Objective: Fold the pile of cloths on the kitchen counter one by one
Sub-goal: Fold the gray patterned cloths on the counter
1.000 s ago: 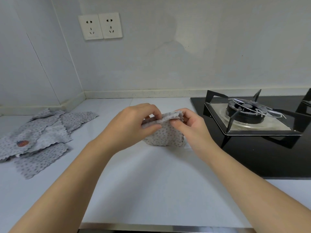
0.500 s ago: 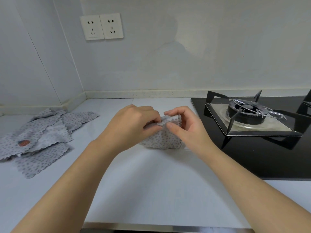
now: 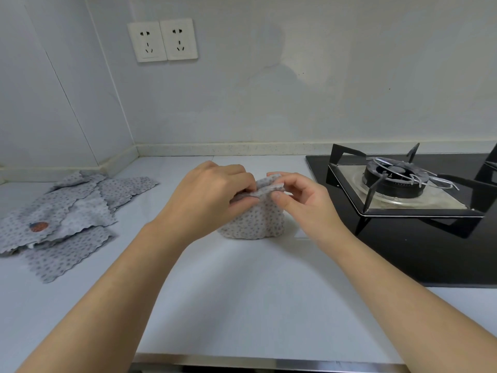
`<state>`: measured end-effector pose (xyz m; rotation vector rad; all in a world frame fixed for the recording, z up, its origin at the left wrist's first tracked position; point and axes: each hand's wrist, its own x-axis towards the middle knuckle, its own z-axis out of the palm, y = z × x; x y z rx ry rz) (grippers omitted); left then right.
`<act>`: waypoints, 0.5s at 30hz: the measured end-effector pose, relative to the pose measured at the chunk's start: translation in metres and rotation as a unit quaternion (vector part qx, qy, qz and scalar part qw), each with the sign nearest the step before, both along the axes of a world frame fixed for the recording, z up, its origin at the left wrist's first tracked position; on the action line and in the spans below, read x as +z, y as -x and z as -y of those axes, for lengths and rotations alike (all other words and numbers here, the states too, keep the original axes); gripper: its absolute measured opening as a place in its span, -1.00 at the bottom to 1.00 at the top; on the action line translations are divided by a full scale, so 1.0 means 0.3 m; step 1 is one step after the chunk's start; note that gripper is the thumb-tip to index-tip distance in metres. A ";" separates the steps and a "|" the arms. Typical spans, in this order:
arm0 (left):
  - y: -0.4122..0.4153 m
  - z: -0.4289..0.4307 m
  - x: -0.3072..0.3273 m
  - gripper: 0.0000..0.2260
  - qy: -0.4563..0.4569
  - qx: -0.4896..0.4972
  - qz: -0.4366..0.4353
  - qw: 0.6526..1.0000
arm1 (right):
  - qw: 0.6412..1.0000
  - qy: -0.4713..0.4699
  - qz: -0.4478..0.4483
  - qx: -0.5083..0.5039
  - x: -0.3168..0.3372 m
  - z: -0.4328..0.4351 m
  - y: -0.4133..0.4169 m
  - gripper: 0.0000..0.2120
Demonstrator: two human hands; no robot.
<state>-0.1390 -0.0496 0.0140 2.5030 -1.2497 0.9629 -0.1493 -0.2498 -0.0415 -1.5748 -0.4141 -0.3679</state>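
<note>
I log, back to front:
- Pale back wall (image 3: 322, 90), meeting a side wall (image 3: 40, 103) in the left corner.
- Two white wall sockets (image 3: 162, 40) side by side, high on the back wall.
- Light countertop (image 3: 242, 305), with a cream upstand (image 3: 228, 149) along its far edge and a metal strip (image 3: 269, 363) along its near edge.
- Black glass gas hob (image 3: 430, 251) at its right edge, with one burner (image 3: 390, 179) under a black pan support (image 3: 373, 192).
- Light soft and even.

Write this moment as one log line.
step: folding spotted cloth | left hand: pinches its top edge | right hand: pinches same edge | pile: unfolded, left on counter
</note>
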 end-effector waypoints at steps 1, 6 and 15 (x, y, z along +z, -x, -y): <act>-0.002 -0.001 0.001 -0.75 0.000 -0.004 -0.002 1.000 | 1.000 -0.008 -0.006 -0.005 0.004 0.003 0.001 -0.87; -0.002 -0.006 0.006 -0.78 0.009 -0.017 -0.008 1.000 | 0.999 -0.031 -0.031 -0.018 0.017 0.010 0.008 -0.92; -0.004 -0.036 0.021 -0.79 -0.014 0.036 -0.178 0.983 | 0.993 -0.092 -0.041 -0.066 0.030 0.020 0.005 -0.84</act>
